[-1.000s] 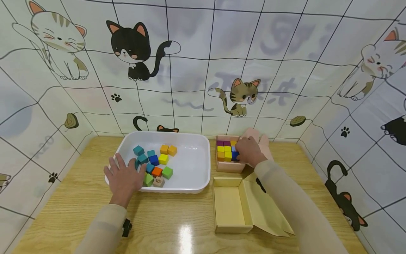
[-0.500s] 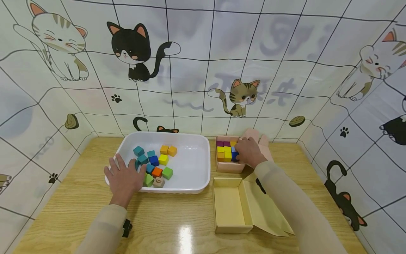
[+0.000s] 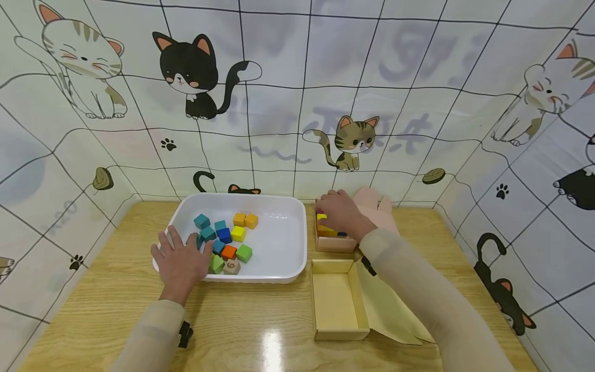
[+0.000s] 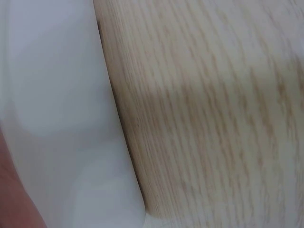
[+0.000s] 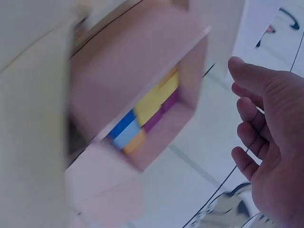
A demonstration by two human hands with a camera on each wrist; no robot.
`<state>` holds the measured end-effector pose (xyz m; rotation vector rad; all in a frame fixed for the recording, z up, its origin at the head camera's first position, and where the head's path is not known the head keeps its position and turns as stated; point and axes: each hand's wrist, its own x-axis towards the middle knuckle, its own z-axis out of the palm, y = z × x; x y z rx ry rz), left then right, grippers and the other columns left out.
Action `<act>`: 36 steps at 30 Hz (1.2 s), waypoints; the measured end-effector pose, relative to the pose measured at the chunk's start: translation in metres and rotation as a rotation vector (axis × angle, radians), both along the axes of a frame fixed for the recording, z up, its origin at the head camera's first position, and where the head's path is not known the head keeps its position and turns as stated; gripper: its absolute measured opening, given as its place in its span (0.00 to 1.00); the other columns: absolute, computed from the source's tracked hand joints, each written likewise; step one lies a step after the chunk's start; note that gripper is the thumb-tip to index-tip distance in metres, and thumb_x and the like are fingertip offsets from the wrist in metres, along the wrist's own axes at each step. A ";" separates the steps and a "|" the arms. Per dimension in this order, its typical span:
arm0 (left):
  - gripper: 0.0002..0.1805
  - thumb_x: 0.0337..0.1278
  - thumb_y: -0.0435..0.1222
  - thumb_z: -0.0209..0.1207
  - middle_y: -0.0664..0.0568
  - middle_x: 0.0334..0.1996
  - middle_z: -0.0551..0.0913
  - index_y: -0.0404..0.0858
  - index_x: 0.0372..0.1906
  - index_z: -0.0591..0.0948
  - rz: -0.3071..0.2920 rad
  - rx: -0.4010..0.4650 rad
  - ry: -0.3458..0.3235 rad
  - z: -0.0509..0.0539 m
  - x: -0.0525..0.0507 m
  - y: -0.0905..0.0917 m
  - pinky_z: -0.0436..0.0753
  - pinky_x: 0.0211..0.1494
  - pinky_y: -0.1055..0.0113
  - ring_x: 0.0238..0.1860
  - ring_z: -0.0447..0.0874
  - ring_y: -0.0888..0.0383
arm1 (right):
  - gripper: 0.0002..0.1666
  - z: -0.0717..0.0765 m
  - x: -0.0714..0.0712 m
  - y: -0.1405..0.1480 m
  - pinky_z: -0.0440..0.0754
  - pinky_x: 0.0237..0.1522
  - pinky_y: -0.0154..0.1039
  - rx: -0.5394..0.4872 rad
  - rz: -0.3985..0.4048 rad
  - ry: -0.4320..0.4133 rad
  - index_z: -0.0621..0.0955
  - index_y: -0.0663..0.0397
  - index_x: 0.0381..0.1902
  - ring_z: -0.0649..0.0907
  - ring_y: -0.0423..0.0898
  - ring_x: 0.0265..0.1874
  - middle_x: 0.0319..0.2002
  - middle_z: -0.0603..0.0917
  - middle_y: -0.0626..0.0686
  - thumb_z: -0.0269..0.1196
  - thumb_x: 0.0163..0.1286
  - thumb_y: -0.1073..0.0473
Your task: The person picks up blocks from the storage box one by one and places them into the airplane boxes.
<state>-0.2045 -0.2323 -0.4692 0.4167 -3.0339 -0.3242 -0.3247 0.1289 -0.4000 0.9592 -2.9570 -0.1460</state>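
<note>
My left hand (image 3: 182, 258) lies with spread fingers over the front left rim of a white tray (image 3: 279, 237). Loose coloured cubes sit in that tray, among them an orange-red cube (image 3: 229, 252) and a wooden cube marked 6 (image 3: 231, 266). The left wrist view has the tray's outer wall (image 4: 61, 109) beside the tabletop. Above a small pink box (image 3: 335, 245) hovers my right hand (image 3: 343, 213), its fingers loosely bent and nothing visible in them. Inside the box, the right wrist view has yellow (image 5: 147, 107), blue, light blue, orange and purple cubes packed together.
A second, pale yellow box (image 3: 339, 302) stands open in front of the pink one, its lid (image 3: 390, 310) folded out to the right beneath my right forearm. The pink box's lid (image 3: 372, 201) spreads rightward. A cat-patterned backdrop (image 3: 279, 103) rises behind the wooden table (image 3: 241, 320).
My right hand has lifted from the right side of the pink box's cubes and moved left over the box. The left hand has stayed on the tray rim.
</note>
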 end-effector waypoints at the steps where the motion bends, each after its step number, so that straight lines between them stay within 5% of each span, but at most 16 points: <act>1: 0.37 0.69 0.56 0.40 0.22 0.74 0.37 0.33 0.70 0.64 0.000 0.002 0.000 0.000 0.000 0.000 0.37 0.70 0.27 0.73 0.32 0.23 | 0.19 0.002 0.002 -0.007 0.72 0.60 0.53 -0.004 0.031 -0.008 0.84 0.45 0.49 0.78 0.52 0.51 0.46 0.85 0.49 0.69 0.61 0.47; 6: 0.37 0.69 0.57 0.39 0.23 0.74 0.37 0.33 0.71 0.63 0.002 0.007 -0.011 0.000 0.000 -0.001 0.36 0.70 0.27 0.73 0.31 0.23 | 0.21 0.004 0.014 -0.050 0.70 0.62 0.48 0.020 0.155 -0.080 0.83 0.40 0.52 0.77 0.47 0.52 0.48 0.84 0.46 0.68 0.62 0.45; 16: 0.37 0.69 0.57 0.39 0.23 0.74 0.36 0.33 0.71 0.63 0.008 0.013 -0.024 0.000 0.002 -0.001 0.37 0.70 0.27 0.73 0.31 0.24 | 0.24 -0.017 0.036 -0.129 0.71 0.59 0.40 0.125 0.341 -0.144 0.81 0.34 0.56 0.76 0.43 0.51 0.52 0.84 0.42 0.68 0.62 0.43; 23: 0.37 0.69 0.57 0.40 0.24 0.74 0.37 0.34 0.71 0.63 0.015 0.006 -0.028 0.000 0.002 0.001 0.37 0.70 0.28 0.73 0.31 0.24 | 0.26 -0.033 0.041 -0.154 0.72 0.56 0.38 0.194 0.357 -0.113 0.80 0.29 0.57 0.75 0.41 0.50 0.51 0.84 0.39 0.69 0.60 0.42; 36: 0.38 0.69 0.58 0.40 0.24 0.74 0.36 0.35 0.72 0.63 0.024 -0.002 -0.030 0.001 -0.001 0.001 0.36 0.72 0.29 0.74 0.32 0.24 | 0.28 -0.035 0.038 -0.161 0.71 0.63 0.41 0.188 0.334 -0.168 0.78 0.27 0.60 0.75 0.42 0.54 0.54 0.83 0.40 0.69 0.60 0.43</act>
